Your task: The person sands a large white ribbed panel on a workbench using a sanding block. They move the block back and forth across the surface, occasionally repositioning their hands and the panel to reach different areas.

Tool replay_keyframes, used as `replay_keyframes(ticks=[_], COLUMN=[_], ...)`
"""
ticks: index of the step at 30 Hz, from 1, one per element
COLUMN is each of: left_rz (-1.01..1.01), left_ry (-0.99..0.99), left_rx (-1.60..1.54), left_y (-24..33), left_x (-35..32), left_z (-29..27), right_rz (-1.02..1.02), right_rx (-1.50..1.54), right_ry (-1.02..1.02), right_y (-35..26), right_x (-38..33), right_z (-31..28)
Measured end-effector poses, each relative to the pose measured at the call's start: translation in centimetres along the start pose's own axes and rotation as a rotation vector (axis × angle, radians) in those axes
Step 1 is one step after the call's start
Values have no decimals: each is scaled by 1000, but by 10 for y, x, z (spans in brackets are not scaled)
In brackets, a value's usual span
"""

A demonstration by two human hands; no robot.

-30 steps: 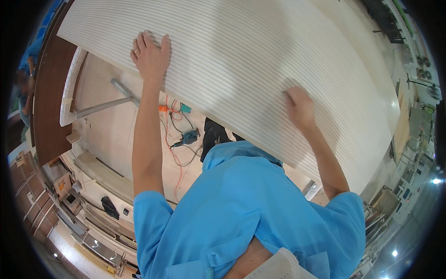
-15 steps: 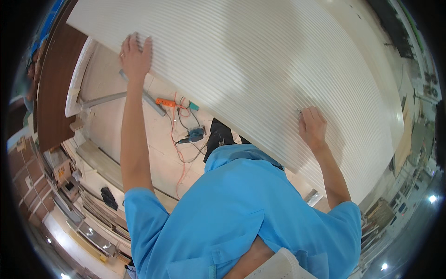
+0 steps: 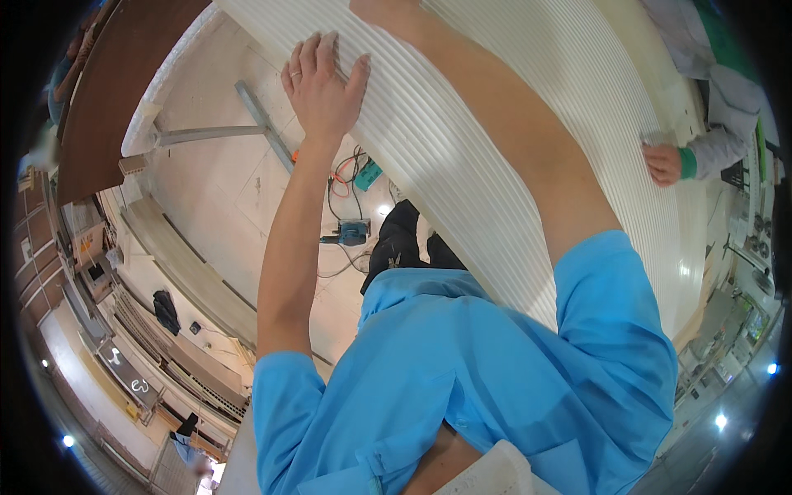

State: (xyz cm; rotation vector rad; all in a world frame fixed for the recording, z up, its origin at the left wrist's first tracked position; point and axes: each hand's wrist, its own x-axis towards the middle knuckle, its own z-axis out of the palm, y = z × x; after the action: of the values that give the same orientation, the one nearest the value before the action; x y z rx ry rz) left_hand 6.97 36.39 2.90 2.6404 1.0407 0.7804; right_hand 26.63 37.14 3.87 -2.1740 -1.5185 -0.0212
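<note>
A large white panel with fine parallel ribs [image 3: 462,190] lies in front of me, its near edge slanting past my waist. My left hand [image 3: 323,95] rests near that edge with its fingers spread, a ring on one finger. My right arm reaches forward across the panel. At the top of the picture my right hand [image 3: 386,11] is over the panel and partly cut off, its fingers mostly out of sight. At the right, another person's hand [image 3: 662,163], in a grey sleeve with a green cuff, is at the panel's far side.
On the floor below lie a blue-green power tool [image 3: 351,232], a teal object [image 3: 368,175] and tangled cords. A grey metal bar [image 3: 210,134] runs low at the left. Beyond it stands a dark brown board [image 3: 115,91]. Long stacked boards [image 3: 186,272] lie at the lower left.
My right hand has swept from the panel's near right part to the top of the picture. My left hand appears farther right. Another person's hand has come into view at the right.
</note>
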Motion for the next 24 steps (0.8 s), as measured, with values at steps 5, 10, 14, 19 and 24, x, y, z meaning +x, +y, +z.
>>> replay_keyframes(ticks=[5,10,14,19,24], left_rz=[23,15,-10,20,153], left_ry=[16,-8,-39,-59,-157], left_rx=[-49,-33,5,95,-142], left_y=[-4,2,4,3,21], left_x=[0,1,0,1,13], left_z=[3,2,3,4,9], right_rz=[-122,112,368,178,190], right_rx=[-32,-216,-268,-153,-33], right_ry=[163,-58,-152,20,110], right_y=[34,33,13,25,-6], right_x=[-132,-412,-491,-328,-136], right_z=[-38,-182,-217,-118,-46])
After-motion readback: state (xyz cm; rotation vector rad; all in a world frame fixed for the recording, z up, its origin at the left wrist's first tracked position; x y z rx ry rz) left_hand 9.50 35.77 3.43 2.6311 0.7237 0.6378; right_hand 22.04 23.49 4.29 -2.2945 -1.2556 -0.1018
